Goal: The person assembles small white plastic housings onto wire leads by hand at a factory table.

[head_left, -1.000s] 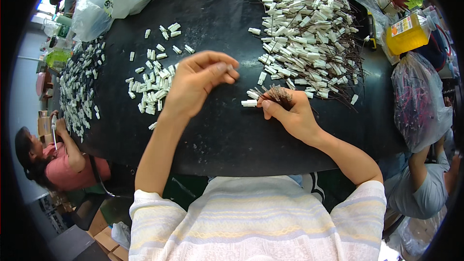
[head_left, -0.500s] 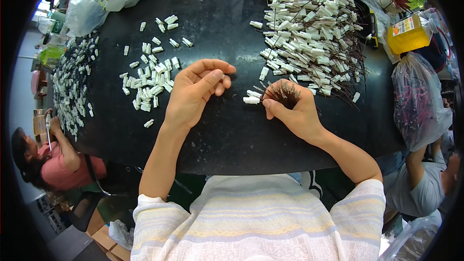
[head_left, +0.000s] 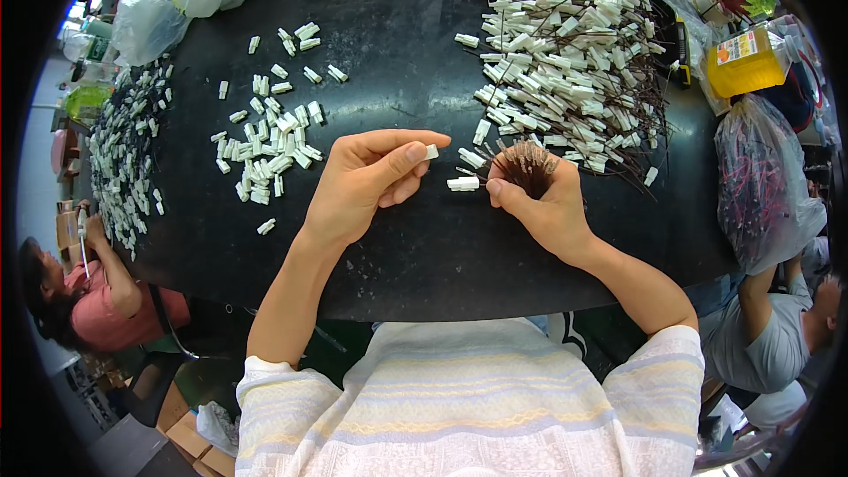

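Between thumb and forefinger, my left hand [head_left: 358, 184] pinches a small white plastic connector housing [head_left: 431, 152]. My right hand [head_left: 549, 208] is closed round a bundle of thin brown wires [head_left: 528, 168], whose bare-looking ends fan out above the thumb. Two white connectors [head_left: 463, 184] stick out leftward from the right hand's fingertips, on wires of that bundle. A short gap separates the two hands. Loose white connector housings [head_left: 281, 143] lie scattered left of my left hand. Beyond the right hand is a big heap of white connectors on brown wires [head_left: 565, 62].
Another connector pile [head_left: 128, 159] lies along the left of the black table [head_left: 397, 274]. At the right stand a bottle of yellow liquid [head_left: 746, 62] and a clear bag of wires [head_left: 767, 185]. Plastic bags [head_left: 172, 0] lie far left. People sit at both sides.
My left hand has moved slightly right, toward the right hand, and the white housing now shows at its fingertips. The right hand keeps its hold on the wires and has barely shifted.
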{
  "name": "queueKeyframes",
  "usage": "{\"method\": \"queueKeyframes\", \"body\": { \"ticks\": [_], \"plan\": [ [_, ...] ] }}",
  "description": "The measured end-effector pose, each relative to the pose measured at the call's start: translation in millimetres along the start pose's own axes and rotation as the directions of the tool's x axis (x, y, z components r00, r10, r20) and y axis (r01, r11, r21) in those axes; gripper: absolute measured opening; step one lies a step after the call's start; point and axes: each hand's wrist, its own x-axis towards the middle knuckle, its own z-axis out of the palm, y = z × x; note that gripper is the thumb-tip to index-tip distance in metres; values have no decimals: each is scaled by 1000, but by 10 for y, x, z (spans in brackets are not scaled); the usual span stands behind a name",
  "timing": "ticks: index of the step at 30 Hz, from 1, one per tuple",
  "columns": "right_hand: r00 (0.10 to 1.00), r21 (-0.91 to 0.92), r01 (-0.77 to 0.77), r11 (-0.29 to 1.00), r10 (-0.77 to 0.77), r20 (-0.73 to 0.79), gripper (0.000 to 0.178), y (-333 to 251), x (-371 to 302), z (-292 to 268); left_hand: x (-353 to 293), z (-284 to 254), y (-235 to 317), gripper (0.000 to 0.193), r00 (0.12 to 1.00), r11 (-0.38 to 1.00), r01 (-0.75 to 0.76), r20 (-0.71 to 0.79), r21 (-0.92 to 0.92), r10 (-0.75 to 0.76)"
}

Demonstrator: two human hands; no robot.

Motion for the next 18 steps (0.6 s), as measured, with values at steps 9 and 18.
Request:
{"method": "queueKeyframes", "body": {
  "ticks": [9, 18],
  "plan": [
    [1000, -8, 30, 1000, -30, -9, 8, -29, 14, 1, 3, 26, 1, 13, 995, 998, 50, 82, 46, -54],
    [999, 17, 44, 999, -43, -25, 7, -5, 10, 25, -6, 50, -24, 14, 997, 990, -65, 50, 126, 59]
  ]
}}
